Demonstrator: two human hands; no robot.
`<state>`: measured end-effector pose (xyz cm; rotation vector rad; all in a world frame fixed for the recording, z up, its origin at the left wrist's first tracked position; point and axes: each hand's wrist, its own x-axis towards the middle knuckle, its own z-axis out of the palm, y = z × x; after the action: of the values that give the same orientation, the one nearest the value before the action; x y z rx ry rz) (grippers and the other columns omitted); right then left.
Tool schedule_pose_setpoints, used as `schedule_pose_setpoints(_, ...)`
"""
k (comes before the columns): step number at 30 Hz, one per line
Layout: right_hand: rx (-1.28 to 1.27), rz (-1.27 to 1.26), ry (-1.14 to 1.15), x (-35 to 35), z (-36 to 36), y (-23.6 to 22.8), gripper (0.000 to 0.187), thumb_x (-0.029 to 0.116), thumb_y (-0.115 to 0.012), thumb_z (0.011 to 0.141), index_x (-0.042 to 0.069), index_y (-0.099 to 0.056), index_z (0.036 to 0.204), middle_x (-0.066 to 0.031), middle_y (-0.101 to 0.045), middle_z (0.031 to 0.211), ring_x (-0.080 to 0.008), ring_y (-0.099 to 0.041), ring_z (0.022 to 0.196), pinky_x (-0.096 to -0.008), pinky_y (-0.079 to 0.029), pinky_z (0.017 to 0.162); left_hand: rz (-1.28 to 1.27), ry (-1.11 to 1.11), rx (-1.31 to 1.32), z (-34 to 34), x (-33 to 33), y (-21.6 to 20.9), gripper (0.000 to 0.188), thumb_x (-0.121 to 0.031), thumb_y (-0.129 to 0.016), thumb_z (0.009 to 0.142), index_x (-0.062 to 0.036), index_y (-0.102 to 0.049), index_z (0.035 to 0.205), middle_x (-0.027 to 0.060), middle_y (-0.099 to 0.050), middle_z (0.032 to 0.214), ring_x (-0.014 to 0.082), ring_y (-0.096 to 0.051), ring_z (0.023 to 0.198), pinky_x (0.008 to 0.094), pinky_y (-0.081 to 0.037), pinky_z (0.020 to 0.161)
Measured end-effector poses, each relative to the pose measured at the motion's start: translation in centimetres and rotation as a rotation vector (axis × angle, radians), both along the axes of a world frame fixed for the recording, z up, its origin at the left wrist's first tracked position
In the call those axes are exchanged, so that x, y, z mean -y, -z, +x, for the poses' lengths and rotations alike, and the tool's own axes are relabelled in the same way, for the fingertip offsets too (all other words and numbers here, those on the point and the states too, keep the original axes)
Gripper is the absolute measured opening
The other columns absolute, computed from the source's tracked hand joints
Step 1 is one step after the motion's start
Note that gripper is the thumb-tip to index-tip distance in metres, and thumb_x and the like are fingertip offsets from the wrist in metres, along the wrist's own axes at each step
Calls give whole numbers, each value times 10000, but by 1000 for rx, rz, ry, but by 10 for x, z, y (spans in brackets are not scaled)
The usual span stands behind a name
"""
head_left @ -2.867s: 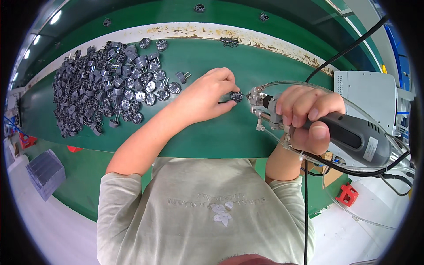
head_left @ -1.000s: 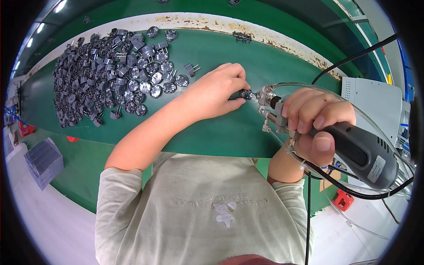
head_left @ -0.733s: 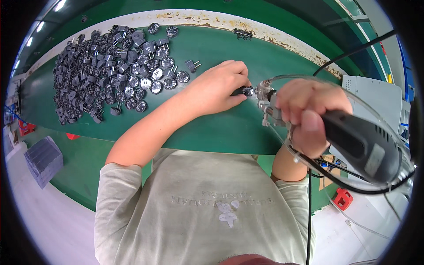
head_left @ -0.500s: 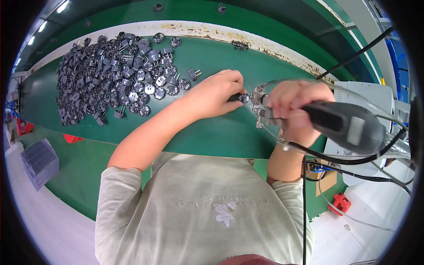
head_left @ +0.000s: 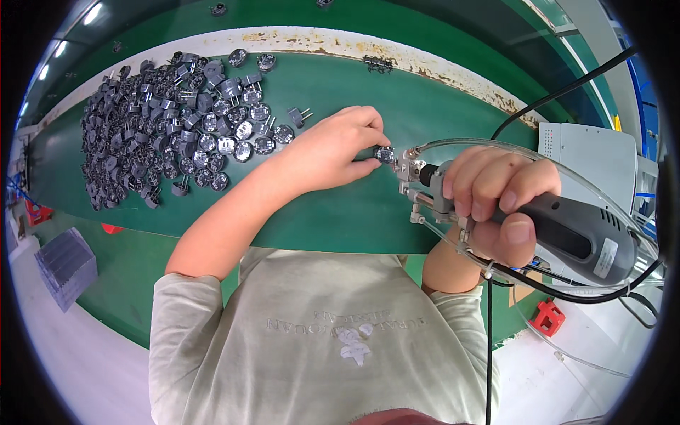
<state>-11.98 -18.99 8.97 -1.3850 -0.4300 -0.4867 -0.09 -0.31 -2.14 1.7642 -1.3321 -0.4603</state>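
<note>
looking dark and pale-speckled, the pinched part (head_left: 384, 154) is small.

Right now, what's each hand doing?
Left hand: closed, pinching a small round dark part.
Right hand: closed around a dark handheld power tool.

Light: bright, fairly even | Source: white strip lamps (head_left: 93, 13), far left | Glare: small glints on round parts (head_left: 244, 130) | Focus: right hand (head_left: 499, 191), handheld tool (head_left: 567, 230) crisp | Distortion: tabletop (head_left: 340, 219) edges bowed, corners black
</note>
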Motion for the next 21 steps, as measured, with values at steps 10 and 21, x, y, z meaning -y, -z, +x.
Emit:
schedule_pose_setpoints(10, -29, -71, 33, -5, 2, 0, 238, 242, -677, 909, 92, -498, 953, -47, -565, 676, -191, -566, 524, -398, -542, 556, -11, 3, -16, 1, 1, -2, 332, -46, -789, 792, 0, -724, 1114, 115, -633, 1096, 305, -625, 1058, 393, -530, 916)
schedule_pose_setpoints(21, -97, -280, 55, -19, 9, -6, 321, -73, -806, 673, 55, -577, 858, -75, -627, 698, -214, -602, 588, -319, -520, 601, -54, 24, 17, 2, 1, 0, 226, -67, -771, 787, -7, -744, 1004, 122, -630, 1027, 333, -617, 1039, 428, -519, 919)
